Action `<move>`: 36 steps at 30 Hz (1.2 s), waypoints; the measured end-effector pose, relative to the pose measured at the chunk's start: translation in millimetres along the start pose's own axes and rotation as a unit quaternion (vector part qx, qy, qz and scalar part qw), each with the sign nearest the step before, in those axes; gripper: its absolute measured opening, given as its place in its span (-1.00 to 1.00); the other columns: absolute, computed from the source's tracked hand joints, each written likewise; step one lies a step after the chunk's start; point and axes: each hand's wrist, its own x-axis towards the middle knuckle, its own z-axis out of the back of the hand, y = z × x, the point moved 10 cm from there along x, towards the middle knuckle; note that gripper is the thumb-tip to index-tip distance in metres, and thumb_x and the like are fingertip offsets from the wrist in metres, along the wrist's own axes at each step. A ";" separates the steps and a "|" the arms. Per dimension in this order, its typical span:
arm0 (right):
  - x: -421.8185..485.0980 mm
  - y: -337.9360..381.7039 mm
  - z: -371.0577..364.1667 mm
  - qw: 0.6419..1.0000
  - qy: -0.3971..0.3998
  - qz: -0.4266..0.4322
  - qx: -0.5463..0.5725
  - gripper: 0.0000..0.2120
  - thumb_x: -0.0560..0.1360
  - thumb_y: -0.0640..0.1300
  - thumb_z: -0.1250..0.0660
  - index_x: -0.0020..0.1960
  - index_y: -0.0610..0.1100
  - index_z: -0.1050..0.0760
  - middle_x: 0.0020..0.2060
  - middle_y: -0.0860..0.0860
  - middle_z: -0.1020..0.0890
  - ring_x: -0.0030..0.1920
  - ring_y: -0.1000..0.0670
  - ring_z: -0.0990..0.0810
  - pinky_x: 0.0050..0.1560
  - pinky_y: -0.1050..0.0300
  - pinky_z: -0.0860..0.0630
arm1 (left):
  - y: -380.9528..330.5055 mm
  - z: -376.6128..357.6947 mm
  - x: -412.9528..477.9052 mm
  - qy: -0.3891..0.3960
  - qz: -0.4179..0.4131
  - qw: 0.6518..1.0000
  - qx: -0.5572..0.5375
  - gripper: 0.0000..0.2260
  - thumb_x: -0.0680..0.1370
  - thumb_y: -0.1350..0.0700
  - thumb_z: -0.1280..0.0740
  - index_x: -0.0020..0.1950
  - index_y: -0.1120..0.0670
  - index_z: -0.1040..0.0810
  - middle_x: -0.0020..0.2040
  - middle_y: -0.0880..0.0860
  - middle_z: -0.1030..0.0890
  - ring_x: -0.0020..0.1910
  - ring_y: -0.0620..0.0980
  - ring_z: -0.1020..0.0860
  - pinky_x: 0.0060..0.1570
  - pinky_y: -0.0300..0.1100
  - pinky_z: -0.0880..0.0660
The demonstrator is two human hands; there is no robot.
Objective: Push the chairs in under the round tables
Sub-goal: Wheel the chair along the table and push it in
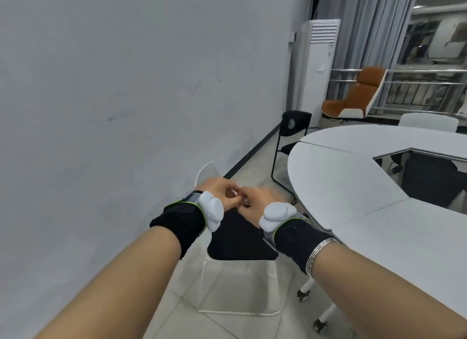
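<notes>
A white-framed chair with a black seat stands between the wall and the round white table, its seat clear of the tabletop. Its white back rises just behind my hands. My left hand and my right hand meet above the seat with curled fingers, fingertips touching each other. I see no grip on the chair. A black chair stands farther along the table's edge, partly tucked under. The back of a white chair shows at the table's far side.
A grey wall runs close on the left. The table's caster legs stand to the right of the near chair. A standing air conditioner, an orange lounge chair and a metal railing are at the far end.
</notes>
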 end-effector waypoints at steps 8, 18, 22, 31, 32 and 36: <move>129.3 47.7 -50.1 0.999 0.027 0.028 -0.018 -0.78 0.52 -0.04 -0.18 0.10 0.03 -0.52 -0.06 0.01 -0.66 -0.11 -0.08 -0.57 -0.19 0.15 -0.37 | 115.1 42.6 81.3 -0.009 0.031 0.999 0.013 -0.72 0.41 -0.22 -0.31 0.02 -0.14 -0.60 -0.07 -0.13 -0.69 0.01 -0.07 -0.63 0.11 -0.09 -0.54; 302.6 49.6 -106.4 0.999 0.046 -0.003 0.014 -0.76 0.52 0.10 -0.24 0.15 0.07 -0.48 0.02 0.14 -0.66 0.07 0.01 -0.61 -0.04 0.19 -0.46 | 219.3 74.5 225.9 0.037 0.038 0.997 0.057 -0.70 0.56 0.03 -0.21 0.29 -0.08 -0.47 0.16 -0.09 -0.64 0.18 -0.05 -0.56 0.05 -0.29 -0.37; 338.3 30.9 -136.6 0.996 0.070 -0.045 0.026 -0.74 0.51 0.15 -0.25 0.13 0.09 -0.48 0.02 0.15 -0.66 0.08 0.02 -0.60 0.06 0.15 -0.49 | 246.3 65.6 272.0 0.124 0.044 0.989 0.067 -0.59 0.52 0.26 -0.13 0.34 0.01 -0.45 0.28 -0.05 -0.57 0.26 -0.02 -0.51 0.09 -0.31 -0.34; 405.6 -2.8 -191.6 0.981 0.114 -0.152 0.035 -0.69 0.50 0.19 -0.25 0.15 0.07 -0.48 0.06 0.12 -0.65 0.08 -0.01 -0.61 0.07 0.14 -0.49 | 307.5 44.6 376.2 0.172 -0.018 0.980 0.094 -0.77 0.51 0.08 -0.33 0.15 -0.10 -0.58 0.16 -0.08 -0.63 0.19 -0.10 -0.57 0.20 -0.22 -0.46; 415.8 -7.3 -194.7 0.979 0.110 -0.169 0.035 -0.69 0.49 0.20 -0.25 0.14 0.07 -0.48 0.06 0.11 -0.65 0.07 -0.01 -0.61 0.06 0.13 -0.49 | 310.5 45.4 390.1 0.172 -0.038 0.978 0.109 -0.78 0.50 0.04 -0.36 0.14 -0.11 -0.58 0.14 -0.10 -0.64 0.18 -0.12 -0.57 0.17 -0.22 -0.47; 452.6 -18.5 -206.2 0.963 0.095 -0.250 0.036 -0.66 0.47 0.21 -0.28 0.16 0.06 -0.50 0.09 0.07 -0.64 0.10 -0.03 -0.60 0.06 0.13 -0.48 | 314.4 45.9 440.7 0.214 -0.116 0.961 0.130 -0.72 0.48 0.04 -0.39 0.18 -0.10 -0.57 0.18 -0.10 -0.61 0.09 -0.13 -0.57 0.08 -0.28 -0.45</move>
